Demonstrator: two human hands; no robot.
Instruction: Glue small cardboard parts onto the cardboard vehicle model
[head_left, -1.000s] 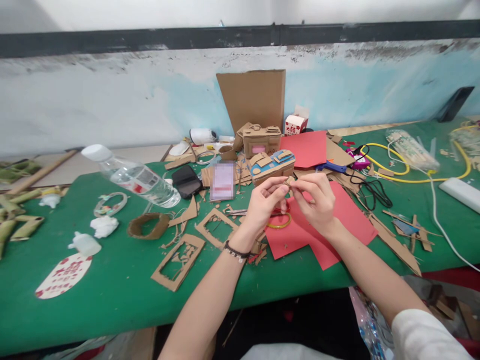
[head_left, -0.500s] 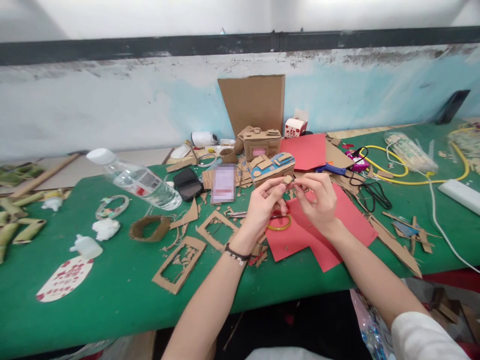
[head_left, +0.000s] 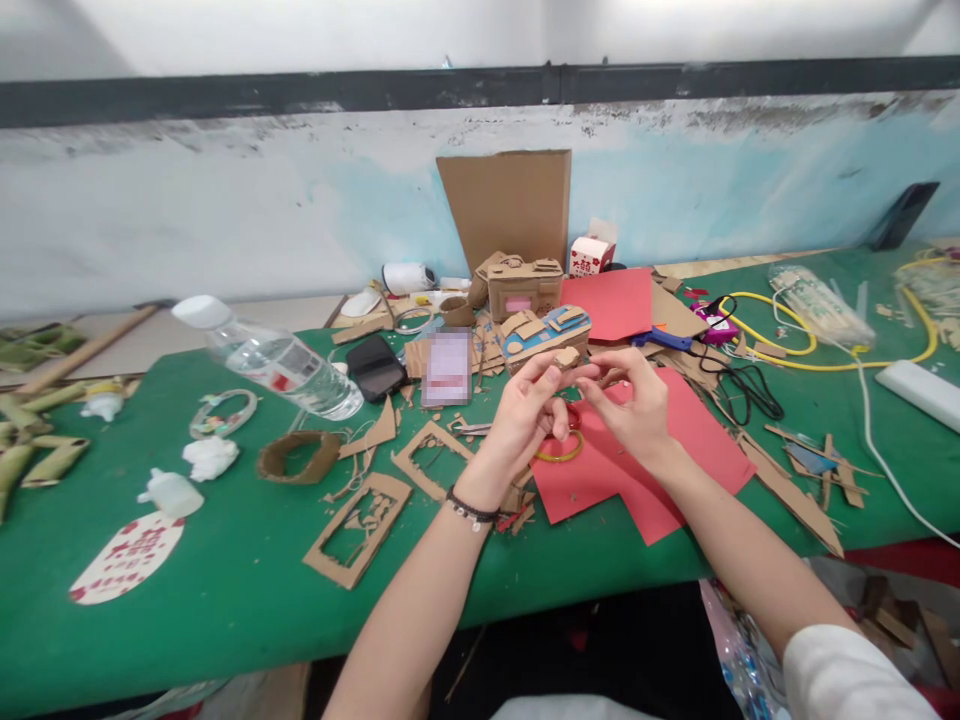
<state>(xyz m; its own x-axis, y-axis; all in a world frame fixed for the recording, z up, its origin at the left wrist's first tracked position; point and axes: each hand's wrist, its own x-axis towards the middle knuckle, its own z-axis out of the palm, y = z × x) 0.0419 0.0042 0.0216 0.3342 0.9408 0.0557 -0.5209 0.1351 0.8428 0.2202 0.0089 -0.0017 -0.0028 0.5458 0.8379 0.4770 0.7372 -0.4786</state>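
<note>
My left hand [head_left: 527,412] is closed on a small cardboard piece [head_left: 568,357], which shows above its fingertips. Close beside it, my right hand [head_left: 632,405] has thumb and index finger pinched together at the left fingertips; whatever they hold is too small to make out. Both hands are raised over red paper [head_left: 660,500]. Below the left hand lie scissors [head_left: 472,429], partly hidden, and a yellow ring [head_left: 561,447]. Behind the hands are a blue-and-brown cardboard model [head_left: 547,335] and a box-shaped cardboard model [head_left: 523,290].
On the green table [head_left: 247,590] are cardboard frames [head_left: 341,573], a cardboard ring [head_left: 298,458], a tilted water bottle [head_left: 277,365], a black case [head_left: 376,367] and a phone [head_left: 448,368]. A blue glue gun [head_left: 664,338], cables and cardboard scraps lie to the right.
The cardboard piece has turned slightly and sits a little further left in my left fingertips. The fingers of my left hand have shifted a little; my right hand has moved slightly left.
</note>
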